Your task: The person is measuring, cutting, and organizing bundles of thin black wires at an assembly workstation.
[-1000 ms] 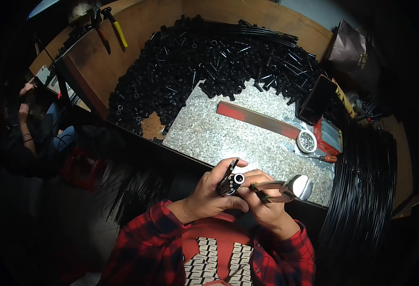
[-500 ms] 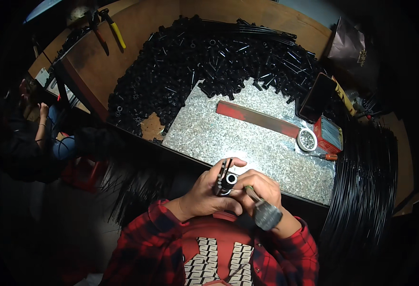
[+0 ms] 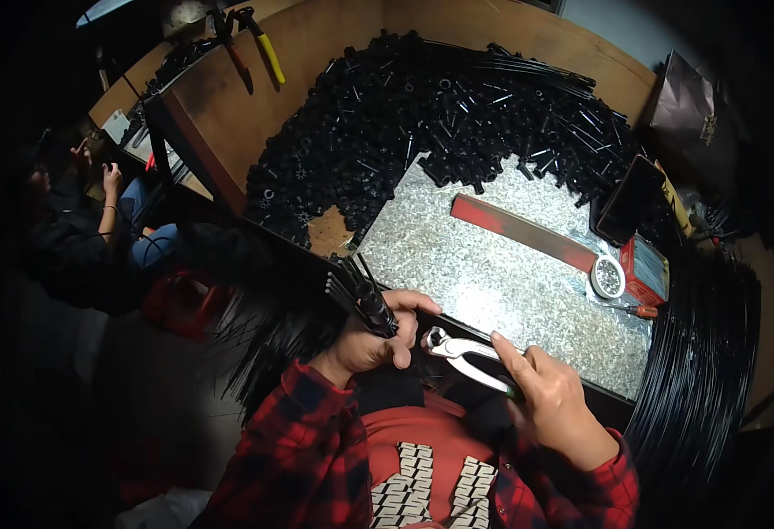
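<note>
My left hand [image 3: 371, 339] is closed around a black tube with rods [image 3: 368, 304]; several thin rods fan out from its upper end, toward the upper left. In my right hand [image 3: 546, 392] is a pair of silver pincers [image 3: 465, 351], its handles spread apart and the forefinger stretched along the tool. The pincers' rounded jaws point at my left hand, a little to the right of its fingers and apart from the black tube. Whether anything sits between the jaws is too small to tell. Both hands are held over my lap, at the worktop's front edge.
A heap of black tubes and rings [image 3: 360, 132] covers the back of the speckled worktop [image 3: 440, 256]. On it lie a red-brown bar [image 3: 524, 231], a white bowl [image 3: 608, 277] of small metal parts, a screwdriver [image 3: 643, 311] and a phone [image 3: 629, 198]. Long black rods [image 3: 704, 353] hang right. Another person [image 3: 96, 229] sits left.
The view has shifted, so the worktop appears farther right. My hands have moved apart; the black tube has tilted leftward. The blurred, grey-headed tool by my right hand is gone from view; silver pincers now show there.
</note>
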Demonstrator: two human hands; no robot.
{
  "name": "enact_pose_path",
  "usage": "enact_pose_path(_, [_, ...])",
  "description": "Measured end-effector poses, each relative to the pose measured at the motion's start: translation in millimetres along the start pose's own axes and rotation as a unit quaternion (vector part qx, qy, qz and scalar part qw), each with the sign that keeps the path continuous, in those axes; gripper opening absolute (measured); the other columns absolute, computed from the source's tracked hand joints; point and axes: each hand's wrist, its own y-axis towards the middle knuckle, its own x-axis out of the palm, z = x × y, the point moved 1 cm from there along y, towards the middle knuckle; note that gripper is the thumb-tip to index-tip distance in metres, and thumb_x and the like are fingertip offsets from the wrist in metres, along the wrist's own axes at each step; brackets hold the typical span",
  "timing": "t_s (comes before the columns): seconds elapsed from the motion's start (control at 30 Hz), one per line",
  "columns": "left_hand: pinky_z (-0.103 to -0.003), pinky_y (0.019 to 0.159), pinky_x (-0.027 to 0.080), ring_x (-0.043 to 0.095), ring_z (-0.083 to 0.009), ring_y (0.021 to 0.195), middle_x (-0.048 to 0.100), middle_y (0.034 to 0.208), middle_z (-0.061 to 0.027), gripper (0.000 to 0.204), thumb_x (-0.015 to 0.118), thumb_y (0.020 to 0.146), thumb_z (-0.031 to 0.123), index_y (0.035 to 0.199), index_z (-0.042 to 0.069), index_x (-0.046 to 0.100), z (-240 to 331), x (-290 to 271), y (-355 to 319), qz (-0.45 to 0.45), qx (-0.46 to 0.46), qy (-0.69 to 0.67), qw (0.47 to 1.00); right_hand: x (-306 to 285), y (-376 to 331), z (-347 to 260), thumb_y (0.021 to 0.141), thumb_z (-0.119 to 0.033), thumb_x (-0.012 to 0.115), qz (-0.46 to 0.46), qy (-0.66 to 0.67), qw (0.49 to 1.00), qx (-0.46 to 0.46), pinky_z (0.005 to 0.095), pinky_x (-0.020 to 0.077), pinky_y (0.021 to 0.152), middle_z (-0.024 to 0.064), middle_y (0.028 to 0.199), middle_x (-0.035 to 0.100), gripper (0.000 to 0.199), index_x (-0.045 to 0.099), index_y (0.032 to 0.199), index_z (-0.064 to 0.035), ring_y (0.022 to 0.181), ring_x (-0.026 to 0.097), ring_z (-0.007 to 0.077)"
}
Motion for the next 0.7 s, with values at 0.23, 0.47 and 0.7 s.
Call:
enact_pose_path(0.23, [-0.025, 0.078, 0.046, 0.057, -0.011, 0.089, 0.063, 0.096, -0.003, 0.061, 0.09, 0.057, 0.029, 0.105, 0.002, 0.064, 2, 9, 3, -0.011, -0.059, 0.084, 0.995, 7, 2, -8, 0.067, 0.002, 0.062, 0.088, -0.115, 0.989, -0.039, 0.0374, 0.0384, 0.048, 0.0085, 0.069, 0.041, 0.066, 0.052, 0.132, -0.0085, 0.053, 0.046, 0.0229])
enact_pose_path(0.47, [-0.029, 0.086, 0.049, 0.061, -0.0149, 0.096, 0.065, 0.101, -0.0063, 0.078, 0.087, 0.05, 0.041, 0.109, -0.002, 0.061, -4, 8, 2, -0.005, -0.098, 0.099, 0.99, 7, 1, -1, 0.071, -0.001, 0.059, 0.13, -0.234, 0.962, -0.06, 0.0354, 0.0364, 0.056, 0.008, 0.076, 0.045, 0.062, 0.053, 0.131, -0.0131, 0.065, 0.047, 0.0233])
enact_pose_path(0.7, [-0.03, 0.09, 0.047, 0.06, -0.0163, 0.101, 0.063, 0.107, -0.0087, 0.077, 0.087, 0.053, 0.038, 0.112, -0.002, 0.059, -6, 11, 6, -0.02, -0.095, 0.095, 0.991, 9, -1, 3, 0.072, -0.003, 0.059, 0.146, -0.261, 0.952, -0.059, 0.0353, 0.0345, 0.056, 0.0081, 0.077, 0.046, 0.061, 0.052, 0.131, -0.0148, 0.066, 0.047, 0.0231])
